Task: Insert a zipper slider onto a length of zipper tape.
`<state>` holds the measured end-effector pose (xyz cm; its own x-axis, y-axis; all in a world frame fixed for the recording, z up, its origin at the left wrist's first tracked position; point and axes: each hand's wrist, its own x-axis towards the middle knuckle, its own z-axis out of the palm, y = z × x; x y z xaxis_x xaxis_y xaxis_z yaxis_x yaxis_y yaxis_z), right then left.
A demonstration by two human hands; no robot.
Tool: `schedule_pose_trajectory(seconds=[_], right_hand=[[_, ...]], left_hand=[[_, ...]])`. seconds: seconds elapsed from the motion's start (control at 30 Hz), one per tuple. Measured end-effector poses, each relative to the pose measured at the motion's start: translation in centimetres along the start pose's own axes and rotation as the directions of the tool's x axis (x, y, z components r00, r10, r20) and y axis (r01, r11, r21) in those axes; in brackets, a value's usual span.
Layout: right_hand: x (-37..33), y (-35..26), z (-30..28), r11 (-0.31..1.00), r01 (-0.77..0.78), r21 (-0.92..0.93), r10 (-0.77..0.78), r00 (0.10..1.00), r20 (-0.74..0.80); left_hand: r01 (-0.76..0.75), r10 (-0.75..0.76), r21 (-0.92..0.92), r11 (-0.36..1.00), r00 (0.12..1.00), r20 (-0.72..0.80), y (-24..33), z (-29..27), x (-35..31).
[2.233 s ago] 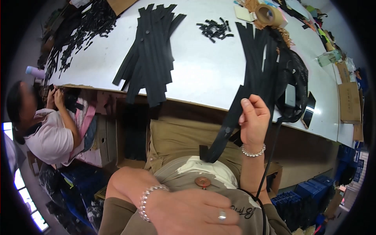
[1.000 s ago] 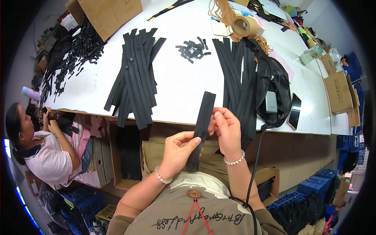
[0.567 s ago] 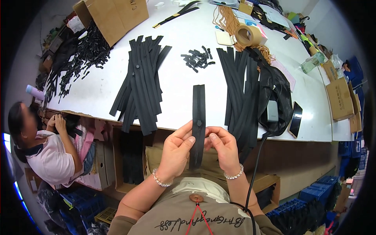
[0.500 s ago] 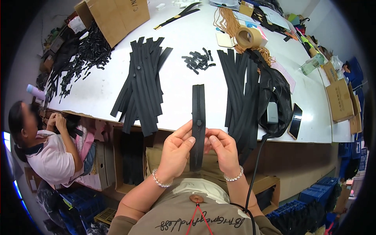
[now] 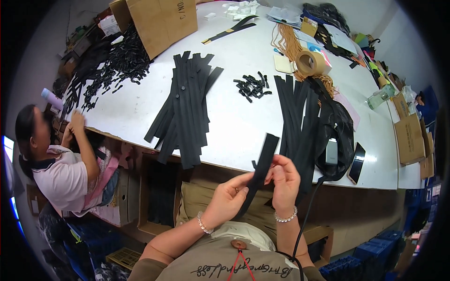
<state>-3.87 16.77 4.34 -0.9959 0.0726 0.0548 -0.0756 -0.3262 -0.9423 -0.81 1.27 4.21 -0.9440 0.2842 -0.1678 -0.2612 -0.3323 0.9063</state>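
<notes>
My left hand [image 5: 228, 199] grips a black zipper [image 5: 262, 157] by its lower part, thumb on the near side; the strip tilts with its top to the right, just over the table's front edge. A small dark piece [image 5: 254, 164] juts from the zipper's left edge. At the strip's right edge my right hand [image 5: 285, 185] is closed, thumb and fingertips pinched; what lies between them is hidden. Beyond are a pile of black zippers [image 5: 187, 107] on the left, a small heap of black zipper pulls [image 5: 253, 87] in the middle and more zippers [image 5: 295, 117] on the right.
A cardboard box [image 5: 164, 28] and a large heap of black pulls [image 5: 124, 61] occupy the back left. On the right lie a black mesh bag [image 5: 336, 122] with a cable, a phone [image 5: 356, 163] and a tape roll [image 5: 308, 62]. Another person [image 5: 70, 159] sits at left.
The zipper has gone from upright to tilted, its top now to the right and nearer me. My right hand has risen along its edge. The view has shifted, and the other person's hands have moved up.
</notes>
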Motion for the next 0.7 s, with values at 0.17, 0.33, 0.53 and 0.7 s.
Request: schedule_pose_trajectory(seconds=[0.17,0.33,0.53,0.7], right_hand=[[1.6,-2.2,0.6,0.983,0.039,-0.177,-0.041,0.999,-0.009],[0.8,-2.4,0.8,0.956,-0.131,-0.261,0.170,0.977,0.132],[0.4,-2.0,1.3,0.935,-0.094,-0.343,0.164,0.970,0.181],[1.1,-2.6,0.6,0.926,-0.073,-0.371,0.180,0.948,0.261]], left_hand=[[0.065,-0.072,0.168,0.984,0.997,0.036,0.2,-0.5,-1.0],[-0.227,0.225,0.413,0.882,0.973,0.055,2.1,-1.4,0.3],[-0.023,0.031,0.134,0.991,0.998,-0.054,2.7,-2.0,2.6],[0.028,-0.027,0.042,0.999,0.999,-0.031,2.6,-2.3,2.9]])
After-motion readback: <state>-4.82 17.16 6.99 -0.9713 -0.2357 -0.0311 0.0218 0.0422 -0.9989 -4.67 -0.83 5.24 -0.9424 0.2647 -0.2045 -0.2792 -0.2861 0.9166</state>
